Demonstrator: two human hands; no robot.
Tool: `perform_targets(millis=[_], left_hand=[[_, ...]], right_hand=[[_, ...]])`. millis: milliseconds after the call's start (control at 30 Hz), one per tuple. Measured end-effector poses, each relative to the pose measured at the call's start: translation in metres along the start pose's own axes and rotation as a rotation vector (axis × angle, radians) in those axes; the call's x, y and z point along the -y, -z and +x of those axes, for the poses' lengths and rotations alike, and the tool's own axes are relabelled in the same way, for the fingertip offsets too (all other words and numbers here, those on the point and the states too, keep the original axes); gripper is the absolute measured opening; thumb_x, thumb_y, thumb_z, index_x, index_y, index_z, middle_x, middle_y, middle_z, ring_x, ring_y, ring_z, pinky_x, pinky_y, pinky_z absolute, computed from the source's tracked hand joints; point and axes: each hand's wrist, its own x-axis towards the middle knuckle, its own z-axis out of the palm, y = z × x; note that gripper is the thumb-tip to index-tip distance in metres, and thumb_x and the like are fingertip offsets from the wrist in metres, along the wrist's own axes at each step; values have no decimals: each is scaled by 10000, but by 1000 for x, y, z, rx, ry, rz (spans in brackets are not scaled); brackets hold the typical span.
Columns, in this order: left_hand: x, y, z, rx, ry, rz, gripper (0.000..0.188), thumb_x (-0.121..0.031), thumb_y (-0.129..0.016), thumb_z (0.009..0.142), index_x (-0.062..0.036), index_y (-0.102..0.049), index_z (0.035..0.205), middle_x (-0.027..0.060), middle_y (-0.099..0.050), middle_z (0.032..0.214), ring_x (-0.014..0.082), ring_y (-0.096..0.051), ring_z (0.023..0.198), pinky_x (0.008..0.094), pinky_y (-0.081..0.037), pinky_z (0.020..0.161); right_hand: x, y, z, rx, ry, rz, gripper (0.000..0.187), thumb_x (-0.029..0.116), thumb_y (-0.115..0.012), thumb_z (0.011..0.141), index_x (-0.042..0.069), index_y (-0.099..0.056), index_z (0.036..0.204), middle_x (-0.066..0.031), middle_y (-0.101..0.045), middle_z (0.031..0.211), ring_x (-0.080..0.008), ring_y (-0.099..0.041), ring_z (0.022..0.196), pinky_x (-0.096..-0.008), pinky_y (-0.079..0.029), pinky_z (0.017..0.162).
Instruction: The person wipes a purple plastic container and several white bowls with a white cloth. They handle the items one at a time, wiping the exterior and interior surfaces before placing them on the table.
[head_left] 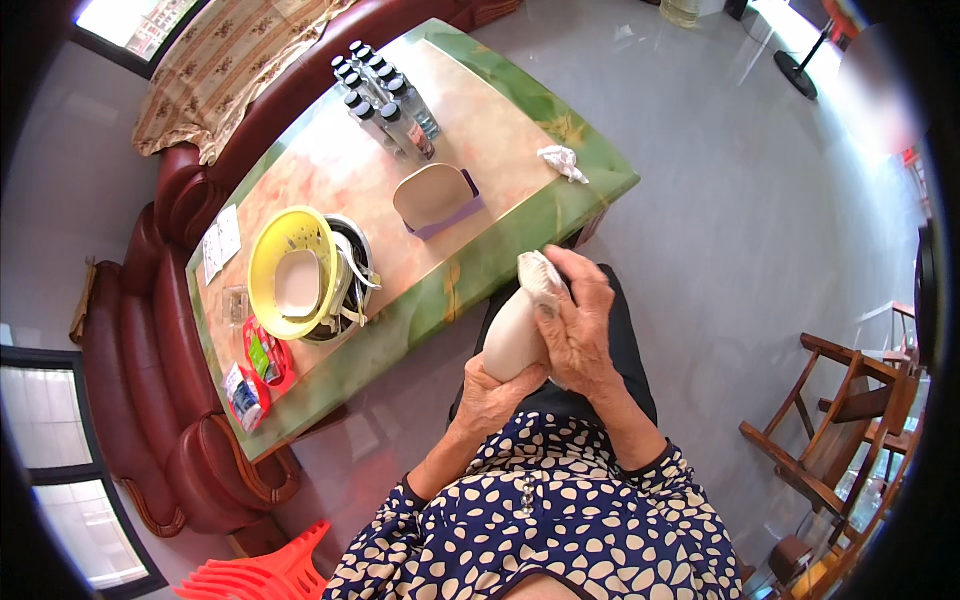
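In front of my lap, my left hand (495,398) grips the lower end of a smooth beige bowl (515,338). My right hand (580,325) is closed around a crumpled off-white cloth (538,272), pressed against the bowl's upper right side. Part of the bowl's rim is hidden behind my right hand. Beyond my hands, a beige oval container (435,197) lies on a purple tray (455,218) on the table. A yellow colander (262,255) further left holds another beige bowl (297,284).
The green-edged stone table (500,215) bears several clear bottles with black caps (405,130), a crumpled tissue (563,162), a paper sheet (222,245) and a red basket of packets (270,360). A dark red sofa (150,350) stands left; wooden chairs (830,420) stand right, red plastic stools (262,570) lower left.
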Motion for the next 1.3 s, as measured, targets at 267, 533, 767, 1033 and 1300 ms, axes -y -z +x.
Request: perform_targets(millis=[267,533,767,1033,1300], left_hand=[[-5,0,8,-131,-21,-13,278,-33,-698,837,29,-633,1100,54,-668,1043,107,-608,939,254,-487,849],[17,4,-13,103,158,-127,322,-56,-638,869,19,-565,1174,54,-615,1102,136,-599,983,283,-500,864],[7,-7,-16,53,329,-139,433,90,-605,804,27,-525,1225,93,-614,1139,194,-625,998,310,-526,864],[18,0,-18,50,346,-406,457,68,-629,822,15,-504,1259,104,-600,1179,209,-621,1033,342,-507,925],[13,-9,-15,110,225,-254,339,-21,-648,851,15,-575,1180,53,-632,1096,132,-610,968,278,-505,857]], right_hand=[[13,50,-8,-169,-101,120,222,51,-638,813,-4,-630,1028,-137,-496,1081,-267,-525,882,-337,-454,759],[28,18,-45,175,97,52,304,228,-664,804,37,-688,1040,-108,-515,1291,-267,-446,1085,-449,-311,955],[12,6,-45,168,-174,-14,353,224,-519,931,31,-605,1214,-79,-461,1407,-278,-336,1345,-404,-202,1030],[10,10,-53,293,31,29,403,250,-538,912,83,-570,1277,-46,-404,1468,-262,-273,1394,-437,-179,1012],[12,16,-45,199,-82,55,412,136,-566,876,18,-552,1271,-85,-376,1480,-295,-203,1419,-418,-140,1077]])
